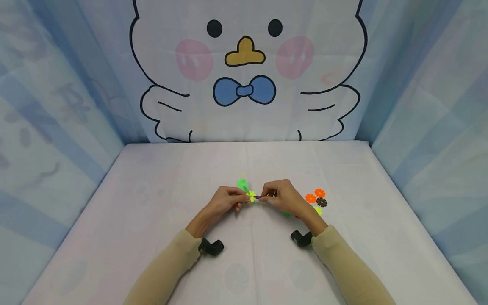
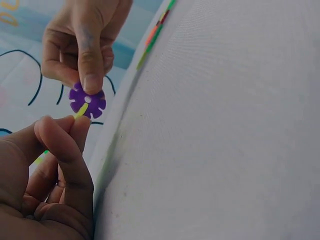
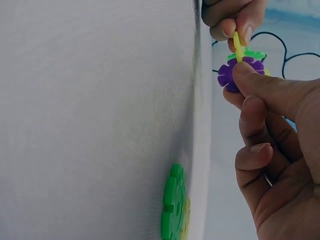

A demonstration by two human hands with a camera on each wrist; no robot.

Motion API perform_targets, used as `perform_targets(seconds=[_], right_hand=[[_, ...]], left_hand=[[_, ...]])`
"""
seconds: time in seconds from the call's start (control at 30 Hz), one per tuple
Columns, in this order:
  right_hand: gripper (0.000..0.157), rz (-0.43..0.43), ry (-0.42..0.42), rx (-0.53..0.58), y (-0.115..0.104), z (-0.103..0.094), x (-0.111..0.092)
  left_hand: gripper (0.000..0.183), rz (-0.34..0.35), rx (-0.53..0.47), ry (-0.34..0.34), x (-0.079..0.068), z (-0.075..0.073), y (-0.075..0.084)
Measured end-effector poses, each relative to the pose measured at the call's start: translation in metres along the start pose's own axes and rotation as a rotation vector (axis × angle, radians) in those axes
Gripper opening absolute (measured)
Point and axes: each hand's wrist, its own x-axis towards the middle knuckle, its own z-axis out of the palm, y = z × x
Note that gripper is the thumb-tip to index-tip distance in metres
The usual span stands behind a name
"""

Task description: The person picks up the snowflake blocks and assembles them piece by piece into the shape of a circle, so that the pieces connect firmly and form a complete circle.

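Observation:
Between thumb and fingertips my left hand (image 1: 226, 199) pinches a yellow notched disc (image 1: 251, 195), a flower-shaped plastic linking piece. A purple notched disc (image 2: 80, 102) is pinched by my right hand (image 1: 284, 195), thumb flat on its face. Yellow and purple meet edge to edge at right angles in both wrist views, the yellow rim at a slot of the purple disc. Just beyond the left fingertips in the head view shows a green disc (image 1: 242, 184), with a thin yellow tip above it. In the right wrist view a bit of green (image 3: 257, 54) peeks out behind the purple disc.
Right of my right hand lie two orange discs (image 1: 310, 198), a dark brown disc (image 1: 322, 202) and a yellow disc (image 1: 318, 210). A green disc (image 3: 172, 205) lies under the right forearm, partly hidden. Printed cloth walls (image 1: 244, 118) stand behind and at both sides.

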Motion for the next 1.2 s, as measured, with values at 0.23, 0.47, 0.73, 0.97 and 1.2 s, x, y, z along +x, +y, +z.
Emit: perform_targets(seconds=[0.23,0.47,0.73,0.97,1.2], right_hand=[[0.013,-0.01,0.038,-0.029,0.0,-0.003,0.001],[0.011,0.009,0.04,-0.04,0.0,-0.005,0.001],[0.007,0.137,-0.11,-0.088,0.009,-0.036,-0.005],[0.015,0.284,-0.135,-0.176,0.033,-0.071,-0.016],[0.018,0.322,-0.178,-0.159,0.046,-0.083,-0.023]], left_hand=[[0.021,0.038,0.009,0.016,0.002,0.002,-0.002],[0.026,0.028,-0.013,0.019,0.001,0.003,-0.002],[0.025,0.024,-0.019,0.04,0.001,0.005,0.0],[0.026,0.034,-0.013,0.035,0.001,0.005,0.0],[0.025,0.024,-0.015,0.035,0.002,0.005,-0.001]])
